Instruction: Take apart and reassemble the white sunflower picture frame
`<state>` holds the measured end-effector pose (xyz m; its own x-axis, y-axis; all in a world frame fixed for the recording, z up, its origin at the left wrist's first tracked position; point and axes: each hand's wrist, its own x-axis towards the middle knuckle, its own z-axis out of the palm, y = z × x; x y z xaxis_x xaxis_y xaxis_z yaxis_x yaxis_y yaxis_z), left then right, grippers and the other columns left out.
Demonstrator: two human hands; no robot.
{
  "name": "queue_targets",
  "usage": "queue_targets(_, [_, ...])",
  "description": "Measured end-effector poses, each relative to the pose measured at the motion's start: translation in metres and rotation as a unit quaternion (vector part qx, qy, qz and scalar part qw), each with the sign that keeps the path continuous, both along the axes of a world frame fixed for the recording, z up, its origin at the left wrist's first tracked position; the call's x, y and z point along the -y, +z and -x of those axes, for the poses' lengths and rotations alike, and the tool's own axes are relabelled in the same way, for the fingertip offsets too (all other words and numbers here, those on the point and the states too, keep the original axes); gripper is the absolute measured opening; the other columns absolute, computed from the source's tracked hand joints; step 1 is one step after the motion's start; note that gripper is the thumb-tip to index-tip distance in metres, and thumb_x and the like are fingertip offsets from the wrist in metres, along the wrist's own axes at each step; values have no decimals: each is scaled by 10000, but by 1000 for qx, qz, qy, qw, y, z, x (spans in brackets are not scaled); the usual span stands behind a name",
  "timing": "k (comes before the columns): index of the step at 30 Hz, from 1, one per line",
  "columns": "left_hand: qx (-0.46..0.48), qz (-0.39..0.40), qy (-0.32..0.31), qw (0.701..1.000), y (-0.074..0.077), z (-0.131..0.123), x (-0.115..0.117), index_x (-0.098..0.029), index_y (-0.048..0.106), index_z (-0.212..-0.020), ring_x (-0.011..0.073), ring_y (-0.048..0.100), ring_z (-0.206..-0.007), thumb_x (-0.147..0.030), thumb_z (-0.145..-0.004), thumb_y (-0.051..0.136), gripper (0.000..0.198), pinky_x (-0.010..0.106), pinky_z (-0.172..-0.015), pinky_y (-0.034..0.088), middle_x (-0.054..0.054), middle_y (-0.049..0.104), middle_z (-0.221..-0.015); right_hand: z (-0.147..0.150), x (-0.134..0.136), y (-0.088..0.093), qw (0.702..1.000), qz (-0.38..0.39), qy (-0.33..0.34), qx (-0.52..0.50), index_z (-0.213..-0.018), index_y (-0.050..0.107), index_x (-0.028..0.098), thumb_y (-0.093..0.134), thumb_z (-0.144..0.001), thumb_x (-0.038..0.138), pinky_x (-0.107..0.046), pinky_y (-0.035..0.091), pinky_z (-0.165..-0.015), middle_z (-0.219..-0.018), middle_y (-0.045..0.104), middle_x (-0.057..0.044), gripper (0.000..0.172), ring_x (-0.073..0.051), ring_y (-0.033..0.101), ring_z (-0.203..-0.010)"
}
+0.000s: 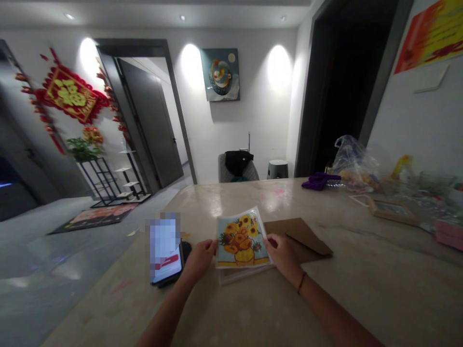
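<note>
A square sunflower picture (243, 240) with a pale border is held up between my two hands over the table. My left hand (203, 258) pinches its left edge, and my right hand (281, 251) grips the right edge. Beneath the picture, a clear flat sleeve or sheet (240, 278) shows along the bottom. A brown envelope (302, 236) lies on the table just behind my right hand. To the left of my left hand stands a lit phone (166, 253), tilted up, with a dark object behind it.
On the marbled table (246, 313), a purple item (318, 181), a clear plastic bag (354, 161), a wooden frame (392, 212) and a pink box (448, 234) sit at the right. A chair (222, 168) with black cloth stands beyond the far edge.
</note>
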<state>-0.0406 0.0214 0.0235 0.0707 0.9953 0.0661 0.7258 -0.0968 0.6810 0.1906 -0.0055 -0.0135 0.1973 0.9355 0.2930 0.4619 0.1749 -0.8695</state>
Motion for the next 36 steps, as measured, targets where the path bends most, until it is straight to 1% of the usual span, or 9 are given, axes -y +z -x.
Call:
queue_targets(5, [-126,29,6,992,4,4,3,-154,541,-551,145,530,-563,-430,-765,350,398,226,-512,298,21,573,-555,1,-1,-4,1000,10,-6,9,-725,590,176,471,-721,322,-265,445,-600,-709,657,-62,189,-178,602,-655])
queue_targets(8, [-160,63,-9,985,5,2,7,-155,560,-553,137,528,-564,-411,-744,396,359,218,-485,270,14,569,-555,-1,-3,-7,1000,8,-11,7,-766,592,177,472,-723,317,-267,446,-608,-728,660,-63,189,-177,606,-668])
queue_targets(10, [-173,74,-13,982,5,-1,10,-159,580,-578,139,542,-584,-415,-729,425,335,213,-483,274,17,592,-581,-3,-4,-9,1000,11,-10,5,-783,595,176,465,-731,319,-268,446,-610,-740,664,-64,200,-178,610,-676])
queue_targets(15, [-231,58,14,971,4,-6,14,-168,598,-665,169,584,-657,-457,-713,470,320,223,-512,310,51,652,-693,-6,-6,-12,999,28,-14,34,-784,600,180,454,-751,328,-263,437,-585,-730,667,-58,210,-176,613,-660])
queue_targets(19, [-233,44,22,971,0,-6,13,-177,583,-808,187,604,-738,-448,-731,468,304,230,-544,348,62,666,-808,-7,-7,-13,998,29,-24,51,-790,599,186,447,-767,317,-248,428,-585,-729,665,-48,201,-160,609,-656])
queue_targets(23, [-220,46,23,974,-6,-6,11,-192,529,-1024,188,610,-803,-434,-757,453,368,236,-607,388,52,668,-876,-6,-7,-12,996,37,-31,80,-789,604,187,458,-767,296,-238,419,-594,-715,654,-38,183,-151,596,-655])
queue_targets(27, [-221,41,13,974,-10,-7,9,-216,432,-1199,172,607,-836,-372,-780,435,447,228,-643,399,35,663,-927,-5,-8,-14,989,48,-29,136,-942,604,180,462,-763,250,-231,412,-608,-726,632,-38,239,-151,575,-680])
queue_targets(32, [-236,36,2,971,-9,-11,13,-214,434,-1230,175,597,-878,-319,-805,391,440,236,-681,402,56,646,-979,-2,-5,-12,970,41,-34,236,-1098,561,149,423,-779,193,-261,405,-732,-858,621,-90,350,-177,553,-802])
queue_targets(36, [-249,23,6,968,-6,-16,17,-191,444,-1224,182,587,-919,-275,-833,325,417,264,-744,406,91,611,-1070,-1,2,-3,948,22,-31,315,-1016,610,159,404,-784,164,-295,387,-798,-908,604,-106,311,-208,519,-887])
